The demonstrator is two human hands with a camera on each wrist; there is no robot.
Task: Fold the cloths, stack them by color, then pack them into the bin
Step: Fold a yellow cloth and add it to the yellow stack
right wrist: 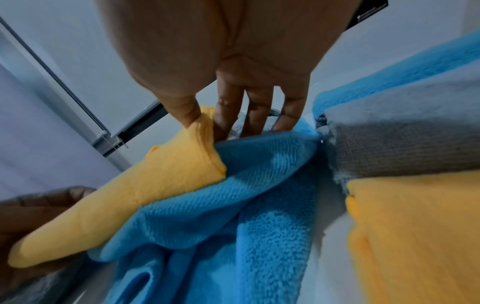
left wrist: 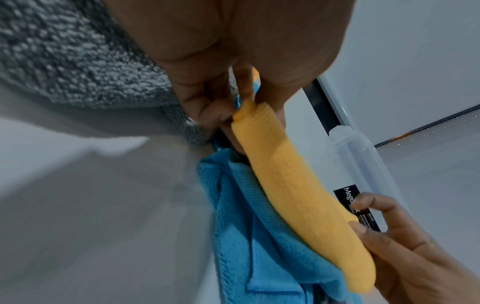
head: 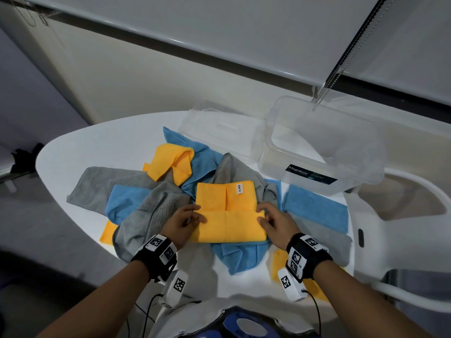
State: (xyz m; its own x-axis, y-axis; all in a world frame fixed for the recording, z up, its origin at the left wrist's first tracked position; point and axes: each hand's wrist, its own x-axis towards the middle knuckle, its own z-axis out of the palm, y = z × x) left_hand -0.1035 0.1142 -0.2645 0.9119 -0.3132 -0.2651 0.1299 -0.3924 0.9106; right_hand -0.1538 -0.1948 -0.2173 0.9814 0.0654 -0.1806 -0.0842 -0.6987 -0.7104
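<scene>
A yellow cloth lies partly folded on top of a pile of blue and grey cloths in the middle of the table. My left hand pinches the left end of its folded near flap. My right hand pinches the right end of the same flap between thumb and forefinger, with the other fingers straight. A blue cloth lies directly under the flap. The clear plastic bin stands open and empty at the back right.
The bin's clear lid lies left of the bin. A folded blue cloth on a folded grey one sits at the right, with a yellow cloth nearer me. Another crumpled yellow cloth and a grey cloth lie at the left.
</scene>
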